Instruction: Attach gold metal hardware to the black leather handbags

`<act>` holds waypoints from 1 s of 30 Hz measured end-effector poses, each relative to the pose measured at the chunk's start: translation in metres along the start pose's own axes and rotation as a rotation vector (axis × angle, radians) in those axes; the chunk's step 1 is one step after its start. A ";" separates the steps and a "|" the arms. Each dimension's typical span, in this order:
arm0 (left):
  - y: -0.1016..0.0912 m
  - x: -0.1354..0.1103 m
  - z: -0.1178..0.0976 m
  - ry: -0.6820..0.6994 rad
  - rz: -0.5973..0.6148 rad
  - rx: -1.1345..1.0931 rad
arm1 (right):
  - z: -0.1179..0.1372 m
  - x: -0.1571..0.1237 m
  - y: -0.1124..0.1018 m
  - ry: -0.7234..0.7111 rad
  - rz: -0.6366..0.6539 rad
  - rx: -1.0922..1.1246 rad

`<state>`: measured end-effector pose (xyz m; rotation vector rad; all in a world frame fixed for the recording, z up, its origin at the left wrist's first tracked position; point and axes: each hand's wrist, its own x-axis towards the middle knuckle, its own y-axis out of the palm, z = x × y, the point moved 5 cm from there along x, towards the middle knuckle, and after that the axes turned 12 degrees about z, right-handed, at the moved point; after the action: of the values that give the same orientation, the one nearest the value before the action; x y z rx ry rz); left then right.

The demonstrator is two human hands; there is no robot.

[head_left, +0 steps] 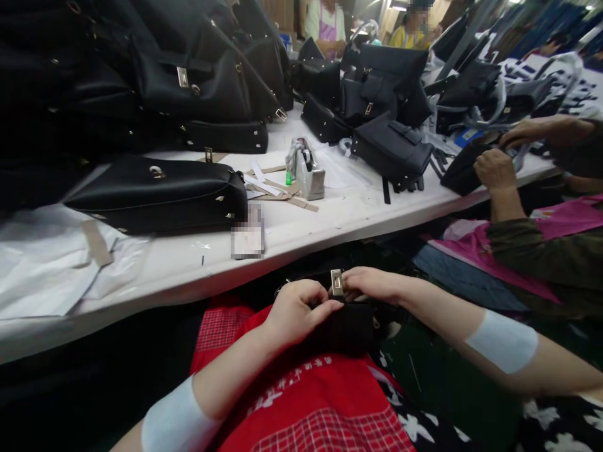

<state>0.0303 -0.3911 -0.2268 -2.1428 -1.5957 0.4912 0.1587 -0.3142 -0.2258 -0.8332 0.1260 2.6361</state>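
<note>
A black handbag (351, 326) rests on my lap, over a red apron (306, 389). Its gold clasp plate (336, 284) stands up between my two hands. My left hand (299, 307) has curled fingers and grips the bag just left of the clasp, the thumb lying along the flap edge. From the other side, my right hand (370, 285) is closed on the bag beside the plate; its fingertips are partly hidden behind the metal. The bag's far side is dark and hard to make out.
On the white table (301, 226) lie a black bag (160, 194), paper strips (264, 185), a silver wrapped block (311, 179) and a pixelated item (248, 235). Black bags (198, 81) are piled at left. A co-worker's hands (494, 169) hold another bag at right.
</note>
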 end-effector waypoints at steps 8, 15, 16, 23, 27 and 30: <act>-0.018 -0.007 -0.010 0.178 -0.019 0.080 | 0.017 -0.034 0.036 -0.186 -0.280 -0.301; -0.045 0.007 -0.015 0.151 -0.090 -0.063 | 0.025 -0.017 0.034 -0.124 -0.281 -0.610; -0.046 0.009 -0.015 0.162 -0.091 -0.079 | 0.026 -0.016 0.033 -0.105 -0.296 -0.657; -0.048 0.019 -0.005 0.157 -0.166 -0.244 | 0.031 -0.006 0.034 -0.087 -0.312 -0.747; -0.047 0.015 -0.007 0.198 -0.260 -0.143 | 0.032 -0.003 0.035 -0.115 -0.313 -0.674; -0.044 0.010 -0.014 0.253 -0.307 0.131 | 0.032 -0.004 0.037 -0.116 -0.324 -0.647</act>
<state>0.0048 -0.3727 -0.1919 -1.7439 -1.6566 0.2097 0.1304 -0.3430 -0.1983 -0.7949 -0.8577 2.4069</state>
